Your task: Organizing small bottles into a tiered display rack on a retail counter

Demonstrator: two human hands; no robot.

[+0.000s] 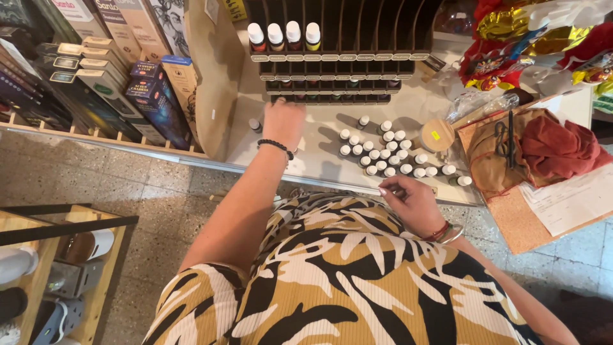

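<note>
Head view — the only view. The person stands at a pale tabletop [319,163] and looks straight down over a patterned garment.

Left hand [283,121]: arm stretched forward, beaded bracelet [276,146] at the wrist, hand lying at the foot of a dark slotted rack [338,61] at the back of the tabletop. The fingers point away from the camera toward the rack's lowest row and are hidden by the back of the hand — I cannot tell whether they are apart or closed on anything. One lone small bottle [255,124] stands just beside this hand, to its left, upright.

Right hand [412,203]: drawn in close to the body at the near edge of the tabletop, bangles at the wrist. Its fingers [391,189] are curled together, thumb against fingertips; whether something small is pinched there is too small to tell.

Key relation — the cluster of small white-capped bottles [389,153] stands upright on the tabletop between the two hands, just beyond the right hand's fingertips and to the right of the left hand. The right hand is the nearer one. Bottle axes are vertical, caps up toward the camera.

Four taller bottles [284,35] already sit in the rack's top row, left end; the remaining slots of that row look unfilled.

Surroundings: a round wooden lid [437,134] right of the cluster, a cork board [511,217] with cloth, boxed goods [153,96] on the shelf at left.
</note>
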